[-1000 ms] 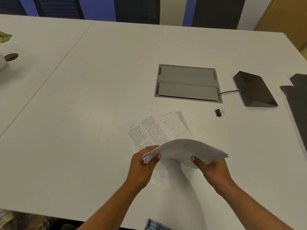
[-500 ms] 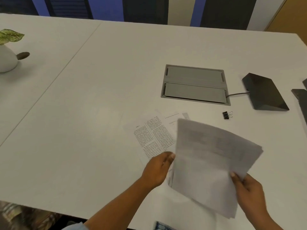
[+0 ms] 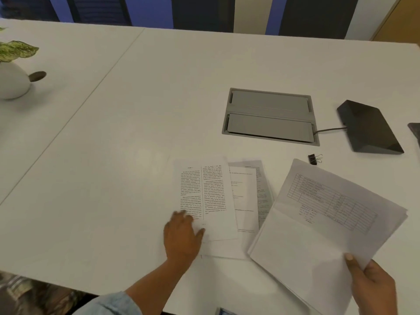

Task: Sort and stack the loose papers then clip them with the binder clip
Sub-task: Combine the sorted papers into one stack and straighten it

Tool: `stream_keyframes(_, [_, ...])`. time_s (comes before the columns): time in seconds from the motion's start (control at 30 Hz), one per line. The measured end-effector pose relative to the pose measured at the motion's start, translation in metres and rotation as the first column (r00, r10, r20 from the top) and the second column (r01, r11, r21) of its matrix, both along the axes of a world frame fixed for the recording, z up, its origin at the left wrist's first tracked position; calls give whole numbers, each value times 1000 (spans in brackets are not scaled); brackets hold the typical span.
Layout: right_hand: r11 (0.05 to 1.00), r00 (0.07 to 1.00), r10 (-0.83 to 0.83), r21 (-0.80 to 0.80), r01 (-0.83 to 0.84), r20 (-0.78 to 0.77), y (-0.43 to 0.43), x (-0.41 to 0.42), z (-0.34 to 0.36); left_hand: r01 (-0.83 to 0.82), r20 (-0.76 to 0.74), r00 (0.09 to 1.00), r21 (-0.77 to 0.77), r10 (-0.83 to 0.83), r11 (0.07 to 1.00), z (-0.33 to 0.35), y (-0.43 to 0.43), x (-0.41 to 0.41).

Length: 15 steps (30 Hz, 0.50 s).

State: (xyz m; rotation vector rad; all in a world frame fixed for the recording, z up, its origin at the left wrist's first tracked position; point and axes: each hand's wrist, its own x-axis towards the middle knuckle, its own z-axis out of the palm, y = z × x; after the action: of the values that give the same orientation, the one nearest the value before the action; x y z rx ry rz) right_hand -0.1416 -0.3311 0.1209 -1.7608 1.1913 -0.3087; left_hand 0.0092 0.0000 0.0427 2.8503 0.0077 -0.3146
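Observation:
My right hand (image 3: 372, 289) grips a stack of papers (image 3: 318, 228) by its near corner, holding it tilted over the table at the right; the top sheet bears a printed table. Loose papers (image 3: 211, 196) lie fanned on the white table (image 3: 113, 155) in the middle, the top one with two columns of text. My left hand (image 3: 183, 235) rests flat on the near left corner of that top sheet, fingers spread. A small black binder clip (image 3: 313, 158) lies on the table just beyond the held stack's far corner.
A grey cable hatch (image 3: 270, 117) is set into the table behind the papers. A dark wedge-shaped device (image 3: 368, 126) with a cord sits at the right. A white pot with a plant (image 3: 11, 80) stands at the far left. The table's near edge runs below my arms.
My left hand let go of the stack and came down onto the loose sheets. My right hand carried the stack to the right and lowered it flatter.

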Motion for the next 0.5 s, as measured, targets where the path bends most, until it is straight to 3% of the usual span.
stream_keyframes(0.07, [1000, 1000, -16, 19, 16, 3, 1, -2, -1, -243, -119, 962, 46, 247, 969, -1, -2, 10])
stream_keyframes(0.13, [999, 999, -35, 41, 34, 23, -1, -5, -3, -381, -228, 893, 78, 389, 921, 1, -4, 23])
stream_keyframes(0.23, [996, 997, -70, 59, 68, 30, -1, -3, 0, -397, -224, 884, 103, 410, 912, 2, -5, 37])
stream_keyframes(0.37, [998, 999, -31, 60, 29, 43, 0, 0, 6, -466, -316, 846, -50, 429, 883, 0, -6, 51])
stream_keyframes(0.5, [997, 998, -43, 60, 40, 44, 2, 1, 8, -481, -318, 818, 79, 480, 873, 4, -10, 53])
